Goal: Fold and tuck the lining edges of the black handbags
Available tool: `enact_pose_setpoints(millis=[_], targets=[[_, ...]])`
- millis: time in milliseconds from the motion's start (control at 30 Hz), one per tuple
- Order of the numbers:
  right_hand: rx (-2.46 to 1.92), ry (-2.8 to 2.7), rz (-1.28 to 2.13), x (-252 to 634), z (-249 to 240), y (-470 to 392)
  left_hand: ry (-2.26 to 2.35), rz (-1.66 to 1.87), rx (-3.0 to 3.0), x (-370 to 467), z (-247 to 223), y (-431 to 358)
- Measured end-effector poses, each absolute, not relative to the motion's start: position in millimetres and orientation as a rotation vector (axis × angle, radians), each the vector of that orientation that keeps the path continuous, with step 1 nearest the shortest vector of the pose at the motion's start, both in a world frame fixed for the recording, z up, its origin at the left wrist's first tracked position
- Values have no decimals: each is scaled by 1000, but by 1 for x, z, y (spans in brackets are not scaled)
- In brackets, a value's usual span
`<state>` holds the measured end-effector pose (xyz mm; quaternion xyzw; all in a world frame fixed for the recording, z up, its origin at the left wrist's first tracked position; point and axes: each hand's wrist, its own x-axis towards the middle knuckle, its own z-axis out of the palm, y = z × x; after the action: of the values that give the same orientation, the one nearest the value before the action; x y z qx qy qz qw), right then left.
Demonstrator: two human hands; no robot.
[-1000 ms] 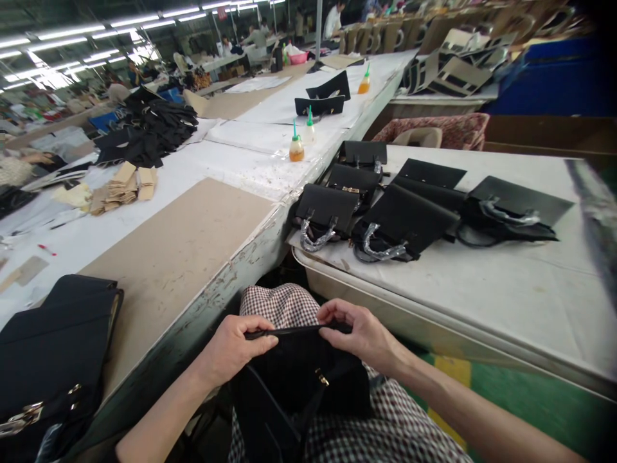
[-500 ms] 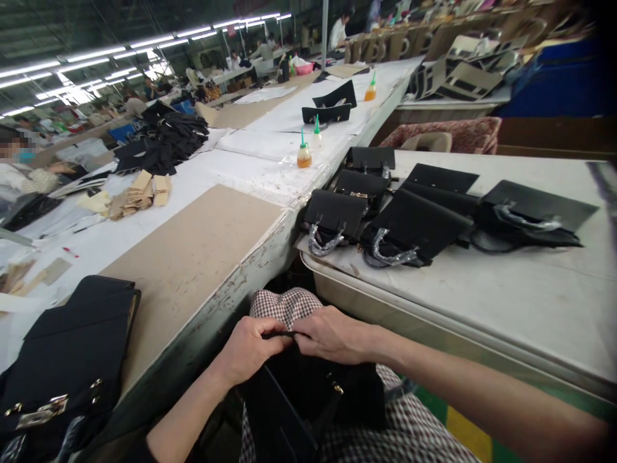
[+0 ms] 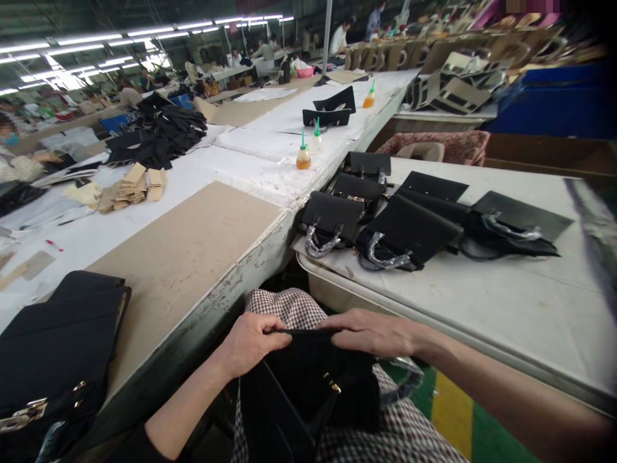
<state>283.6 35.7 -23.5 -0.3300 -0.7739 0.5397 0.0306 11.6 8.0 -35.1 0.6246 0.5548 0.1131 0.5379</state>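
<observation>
A black bag (image 3: 308, 386) with gold hardware and a wrapped handle rests on my lap, over a checkered cloth (image 3: 289, 307). My left hand (image 3: 253, 341) pinches the left part of the bag's upper edge between thumb and fingers. Farther right on that same edge, my right hand (image 3: 371, 331) grips it with the thumb below and straighter fingers on top. The bag's lower part runs out of the frame.
Another black bag (image 3: 62, 334) lies on the left table near a brown board (image 3: 193, 238). Several black bags (image 3: 409, 231) with wrapped handles lie on the right table (image 3: 506, 302). Glue bottles (image 3: 303, 158) stand farther back. A person (image 3: 340, 37) is in the distance.
My right hand has slid right along the bag's edge, away from my left hand, and its fingers have straightened. The view has shifted slightly.
</observation>
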Motion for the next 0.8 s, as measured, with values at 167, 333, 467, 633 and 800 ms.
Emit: enact_pose_setpoints(millis=[167,333,467,633,800], targets=[[-1099,-2494,1253,234,-42,32,1264,259,1502,6,-28,11],[-1098,-2396,1328,225,-57,33,1294,312,1606,-3,-15,8],[-1126,-2332,1296,231,-63,31,1313,386,1782,7,-16,3],[-1226,-2353,1128,233,-64,22,1352,395,2022,19,-21,0],[-1255,-2441,998,233,-55,14,1351,278,2261,20,-20,-2]])
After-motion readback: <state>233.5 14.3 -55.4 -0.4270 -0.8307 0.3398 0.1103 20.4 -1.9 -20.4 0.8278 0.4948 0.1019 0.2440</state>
